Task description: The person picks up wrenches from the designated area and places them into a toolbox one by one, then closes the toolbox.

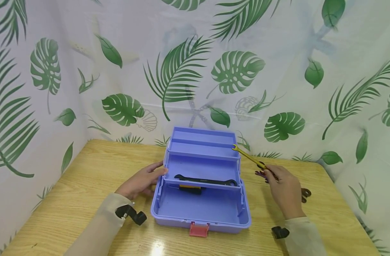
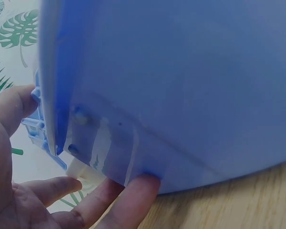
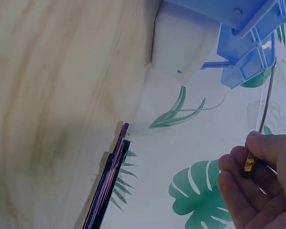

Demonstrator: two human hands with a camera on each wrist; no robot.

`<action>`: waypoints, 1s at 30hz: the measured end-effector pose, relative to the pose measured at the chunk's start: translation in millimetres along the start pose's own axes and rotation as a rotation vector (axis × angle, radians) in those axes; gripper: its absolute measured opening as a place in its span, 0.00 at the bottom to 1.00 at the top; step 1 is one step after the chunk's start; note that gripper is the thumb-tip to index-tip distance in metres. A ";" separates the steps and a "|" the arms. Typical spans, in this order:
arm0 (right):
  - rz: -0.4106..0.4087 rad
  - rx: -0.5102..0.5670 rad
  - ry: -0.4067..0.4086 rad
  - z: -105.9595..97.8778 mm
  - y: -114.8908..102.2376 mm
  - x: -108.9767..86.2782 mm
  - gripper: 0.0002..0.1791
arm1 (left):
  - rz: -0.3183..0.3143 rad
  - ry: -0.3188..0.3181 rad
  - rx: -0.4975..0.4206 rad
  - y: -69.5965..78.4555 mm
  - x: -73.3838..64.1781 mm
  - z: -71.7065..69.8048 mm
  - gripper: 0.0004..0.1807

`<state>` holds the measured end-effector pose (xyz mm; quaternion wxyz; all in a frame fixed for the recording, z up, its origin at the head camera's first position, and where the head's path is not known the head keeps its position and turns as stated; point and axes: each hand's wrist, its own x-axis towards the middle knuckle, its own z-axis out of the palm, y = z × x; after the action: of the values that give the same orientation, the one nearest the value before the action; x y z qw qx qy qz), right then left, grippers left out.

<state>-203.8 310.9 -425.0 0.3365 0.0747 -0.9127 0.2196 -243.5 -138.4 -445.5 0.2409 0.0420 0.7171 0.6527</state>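
The lavender toolbox (image 1: 201,225) stands with its lid back and its trays raised. My left hand (image 1: 143,181) holds its left side, thumb at the tray's edge; the left wrist view shows fingertips (image 2: 138,191) against the outer wall. My right hand (image 1: 284,188) pinches a yellow wrench (image 1: 249,157) between thumb and fingers, its open end reaching up over the trays' right edge. A black wrench (image 1: 204,180) lies along the lower tray. Below that tray, a black-and-yellow item (image 1: 190,189) is partly hidden in the bottom compartment.
Several more wrenches (image 3: 107,183) lie on the wooden table (image 1: 329,213) right of the box, partly covered by my right hand in the head view. A red latch (image 1: 199,230) hangs from the box's front. A leaf-patterned cloth (image 1: 182,71) stands behind the table.
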 end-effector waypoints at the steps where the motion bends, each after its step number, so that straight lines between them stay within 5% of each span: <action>1: -0.006 -0.002 0.006 0.0 0.0 0.2 0.11 | 0.001 0.000 -0.002 0.2 -0.3 0.0 0.44; 30: -0.239 0.006 -0.009 5.8 -4.6 0.4 0.14 | 0.014 -0.002 0.002 0.6 -1.6 0.0 0.44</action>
<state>-206.2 304.2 -427.1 0.3558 0.1849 -0.8982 0.1803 -242.3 -138.9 -444.4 0.2372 0.0481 0.7172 0.6535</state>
